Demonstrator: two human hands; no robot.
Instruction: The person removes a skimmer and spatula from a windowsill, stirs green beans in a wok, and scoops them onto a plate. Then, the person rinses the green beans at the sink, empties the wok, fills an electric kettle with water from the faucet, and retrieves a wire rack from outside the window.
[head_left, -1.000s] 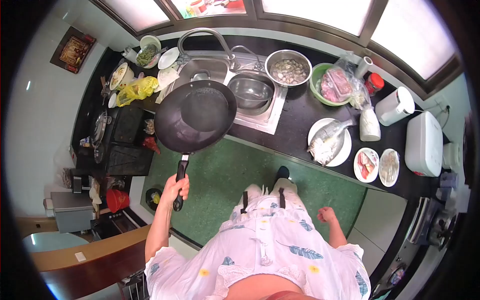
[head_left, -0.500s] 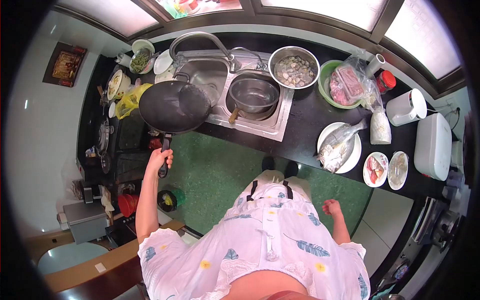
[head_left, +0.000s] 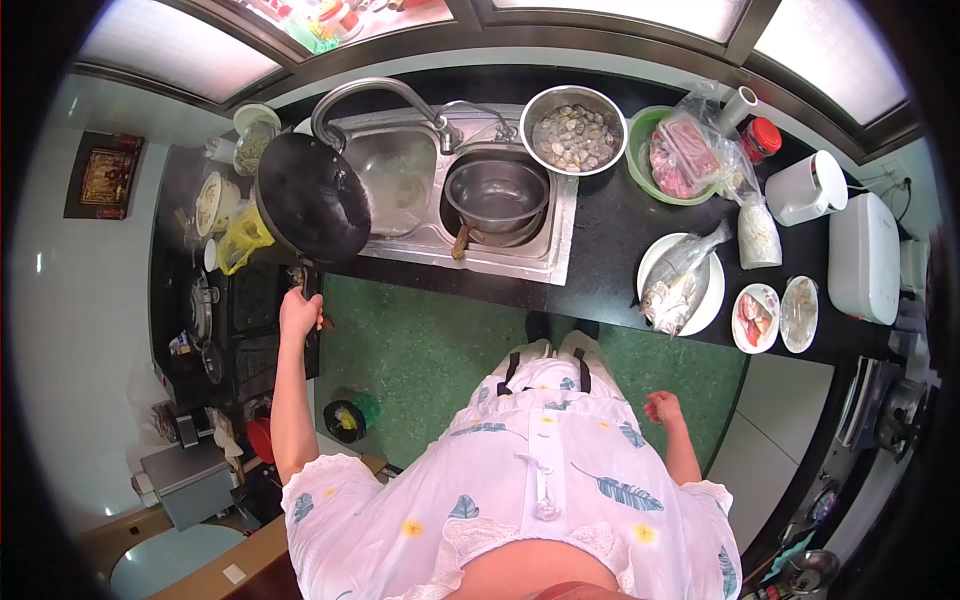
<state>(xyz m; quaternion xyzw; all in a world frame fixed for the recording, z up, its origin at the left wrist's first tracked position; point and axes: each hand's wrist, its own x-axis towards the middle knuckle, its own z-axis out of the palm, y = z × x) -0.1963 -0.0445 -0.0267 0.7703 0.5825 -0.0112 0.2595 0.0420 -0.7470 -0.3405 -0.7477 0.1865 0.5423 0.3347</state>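
My left hand [head_left: 300, 313] is closed around the handle of a black wok [head_left: 312, 195]. The wok is tipped up at the left end of the steel sink [head_left: 420, 258], its dark inside facing me. Behind its rim curves the faucet [head_left: 375, 88]. A thin haze hangs over the left basin [head_left: 398, 185]. In the right basin sits a dark metal bowl [head_left: 497, 192], with a brown wooden-looking handle [head_left: 461, 243] beside it. Low at my right side, my right hand [head_left: 663, 408] hangs loosely curled and holds nothing, away from the counter.
Along the counter are a steel bowl of clams [head_left: 574, 142], a green basin [head_left: 640, 170] with bagged meat, a fish [head_left: 678, 284] on a white plate, and two small dishes [head_left: 755, 318]. Left are a yellow bag [head_left: 240, 240] and the stove [head_left: 255, 315]. A bin [head_left: 345, 420] stands on the floor.
The wok has moved left and tilted more, uncovering more of the left basin. My left hand has gone with it, still on the handle. My right hand stays low at my side.
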